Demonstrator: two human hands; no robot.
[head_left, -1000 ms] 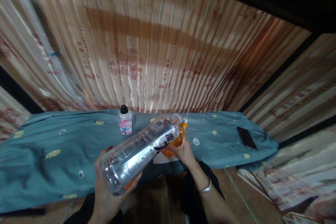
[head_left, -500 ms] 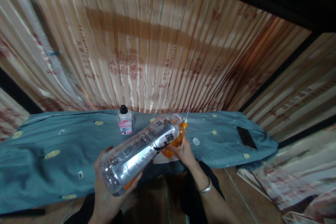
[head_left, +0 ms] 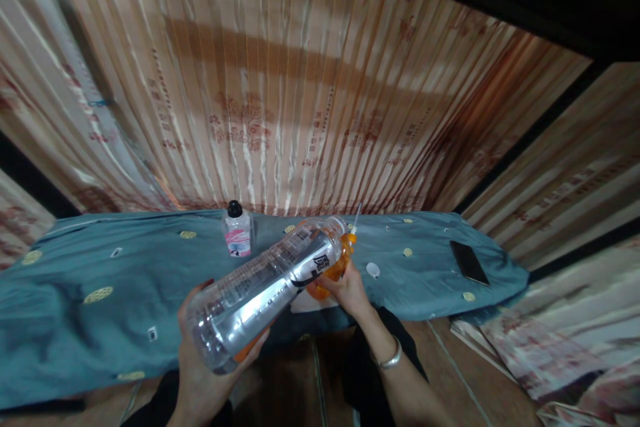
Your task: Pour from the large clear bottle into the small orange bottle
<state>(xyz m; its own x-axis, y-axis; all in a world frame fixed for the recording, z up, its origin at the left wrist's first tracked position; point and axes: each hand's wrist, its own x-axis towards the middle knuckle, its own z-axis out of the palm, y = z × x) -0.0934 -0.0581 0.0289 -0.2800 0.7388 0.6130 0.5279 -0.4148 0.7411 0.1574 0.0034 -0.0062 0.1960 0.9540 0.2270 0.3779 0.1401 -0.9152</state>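
- Clock positions read from the large bottle, 12 at the far side.
- Large bottle (head_left: 265, 300): clear plastic, silver label with dark lettering, a bit of orange along its underside; tilted, neck toward 2 o'clock, base toward 8. Held up over the near edge of the blue-green cloth (head_left: 425, 280). Walls see-through near the base; couldn't tell if any liquid was inside.
- Left hand (head_left: 203, 373), at 8 o'clock: gripped the large bottle round its base end.
- Right hand (head_left: 351, 288), at 3 o'clock: closed on the orange container.
- Orange container (head_left: 345, 252), between 2 and 3 o'clock: see-through orange, partly hidden behind the large bottle and fingers. Top just beside the large bottle's neck; contact unclear. Couldn't tell whether the colour was wall or contents.
- Thin pale tube (head_left: 358, 215), 2 o'clock: slanted up from near the orange container's top.
- Small bottle (head_left: 239, 235), 11 o'clock: upright on the cloth, clear, black cap on, pink label; fill level unclear.
- White disc (head_left: 373, 270), near 3 o'clock: lay flat on the cloth.
- Black phone-like slab (head_left: 469, 262), 3 o'clock, well apart: flat on the cloth.
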